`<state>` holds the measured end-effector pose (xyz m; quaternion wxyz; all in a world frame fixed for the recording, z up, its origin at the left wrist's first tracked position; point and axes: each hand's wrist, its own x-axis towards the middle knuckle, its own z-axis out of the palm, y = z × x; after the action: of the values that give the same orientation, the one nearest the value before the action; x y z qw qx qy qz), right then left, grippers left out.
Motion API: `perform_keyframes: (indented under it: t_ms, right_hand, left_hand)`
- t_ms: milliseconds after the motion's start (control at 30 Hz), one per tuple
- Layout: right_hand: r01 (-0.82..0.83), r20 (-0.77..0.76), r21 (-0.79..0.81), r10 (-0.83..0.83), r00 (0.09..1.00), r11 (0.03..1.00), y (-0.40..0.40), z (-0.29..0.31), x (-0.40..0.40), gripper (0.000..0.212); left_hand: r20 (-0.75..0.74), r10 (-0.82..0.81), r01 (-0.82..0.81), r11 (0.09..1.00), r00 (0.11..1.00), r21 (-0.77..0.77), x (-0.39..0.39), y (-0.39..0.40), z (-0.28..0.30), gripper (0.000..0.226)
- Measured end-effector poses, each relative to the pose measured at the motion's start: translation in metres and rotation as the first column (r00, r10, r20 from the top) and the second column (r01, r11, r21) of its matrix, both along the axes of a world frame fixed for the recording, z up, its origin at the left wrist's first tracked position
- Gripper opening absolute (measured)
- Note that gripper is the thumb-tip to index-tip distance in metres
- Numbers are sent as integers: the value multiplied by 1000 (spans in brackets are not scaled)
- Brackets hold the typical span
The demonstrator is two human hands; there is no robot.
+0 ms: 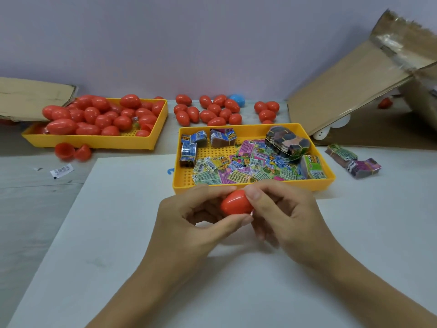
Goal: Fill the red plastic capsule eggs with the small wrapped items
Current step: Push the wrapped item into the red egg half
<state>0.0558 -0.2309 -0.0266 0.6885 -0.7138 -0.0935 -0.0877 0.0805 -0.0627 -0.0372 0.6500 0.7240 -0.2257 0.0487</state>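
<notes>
**Head view: both hands gripping one red egg**

The left hand [189, 216] and right hand [281, 216] are holding a red egg [236, 205] between them above the white sheet [132, 233] on the desk [35, 185], fingers [254, 192] of both clamped around it. Just behind, a yellow tray [255, 187] is holding loose wrapped packets [238, 166]. Farther left, another yellow tray [94, 140] is carrying a heap of red eggs [99, 114]. More eggs [208, 110] are lying near the wall.

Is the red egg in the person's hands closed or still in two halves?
Cannot tell. The red egg shows one smooth shell, but the right hand covers its other end; the left hand grips it too.
</notes>
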Motion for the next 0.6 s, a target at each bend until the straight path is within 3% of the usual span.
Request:
perform_keyframes:
  t_ms: [133, 267, 433, 600]
  right_hand:
    - [32, 25, 66, -34, 999, 997, -1, -1, 2, 16]
    - [29, 13, 12, -29, 999, 1000, -4, -7, 2, 32]
    - [-21, 46, -17, 22, 999, 1000, -2, -5, 1, 35]
    - [69, -63, 66, -65, 996, 995, -2, 0, 0, 26]
  left_hand:
    - [-218, -76, 48, 990, 973, -134, 3, -2, 2, 40]
    - [-407, -185, 59, 952, 895, -301, 8, 2, 8, 48]
    - [-341, -130, 33, 960, 931, -277, 8, 2, 6, 32]
    - [-201, -118, 64, 964, 972, -257, 8, 3, 4, 28]
